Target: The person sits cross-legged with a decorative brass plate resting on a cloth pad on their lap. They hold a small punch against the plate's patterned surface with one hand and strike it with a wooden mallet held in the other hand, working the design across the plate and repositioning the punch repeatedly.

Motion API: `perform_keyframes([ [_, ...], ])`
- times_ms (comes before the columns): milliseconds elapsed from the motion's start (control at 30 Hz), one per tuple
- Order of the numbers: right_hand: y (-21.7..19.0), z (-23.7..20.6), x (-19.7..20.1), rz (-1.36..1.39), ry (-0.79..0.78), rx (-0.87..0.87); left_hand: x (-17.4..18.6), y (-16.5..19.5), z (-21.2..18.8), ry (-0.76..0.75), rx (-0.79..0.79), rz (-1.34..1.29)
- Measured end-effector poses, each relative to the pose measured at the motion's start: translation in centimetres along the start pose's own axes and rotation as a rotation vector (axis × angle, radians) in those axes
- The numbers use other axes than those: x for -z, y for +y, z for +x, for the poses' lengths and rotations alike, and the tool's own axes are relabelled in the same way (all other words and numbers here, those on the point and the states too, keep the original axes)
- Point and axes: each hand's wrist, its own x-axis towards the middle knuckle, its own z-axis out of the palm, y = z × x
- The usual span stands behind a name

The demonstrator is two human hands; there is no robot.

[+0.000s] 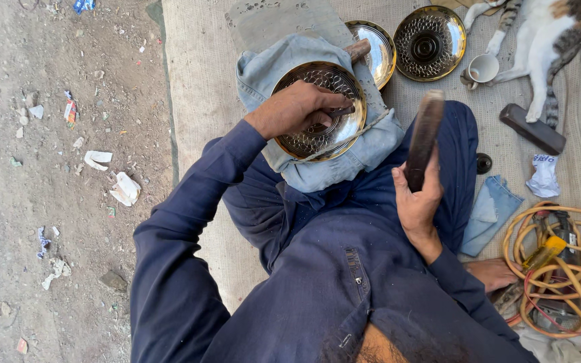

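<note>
Low in the frame, the person's dark blue long-sleeved garment (331, 282) fills the foreground. At centre right, the right hand (417, 202) is raised, its fingers wrapped tight around the lower end of a dark, worn wooden mallet (423, 138) that points up the frame. At lower right lies a coil of orange and yellow cable (559, 269) on the beige woven mat (203, 87). Just above centre, the left hand (296, 107) rests inside a round, embossed brass plate (321, 111), fingers curled together around a small tool whose shape I cannot tell. The plate sits on a pale blue denim cloth (331, 158) over the lap. Farther up the frame lie two more brass plates (430, 42), a small white cup (482, 68), and, at upper right, a white and tabby cat (546, 33).
</note>
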Motion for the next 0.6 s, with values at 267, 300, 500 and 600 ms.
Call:
perform_keyframes([
  [267, -1.3, 3.0, 0.6, -0.135, -0.186, 0.114, -0.5, 0.4, -1.0, 0.116, 0.139, -0.026],
  [300, -1.6, 4.0, 1.2, -0.364, -0.254, 0.257, -0.7, 0.5, -1.2, 0.124, 0.196, -0.044],
  [500, -3.8, 9.5, 2.1, -0.39, -0.39, 0.331, -1.9, 1.8, -2.9, 0.441, 0.254, -0.081],
  [600, -5.5, 12.1, 1.6, -0.129, -0.414, 0.353, -2.9, 2.6, -3.4, 0.595, 0.289, -0.079],
])
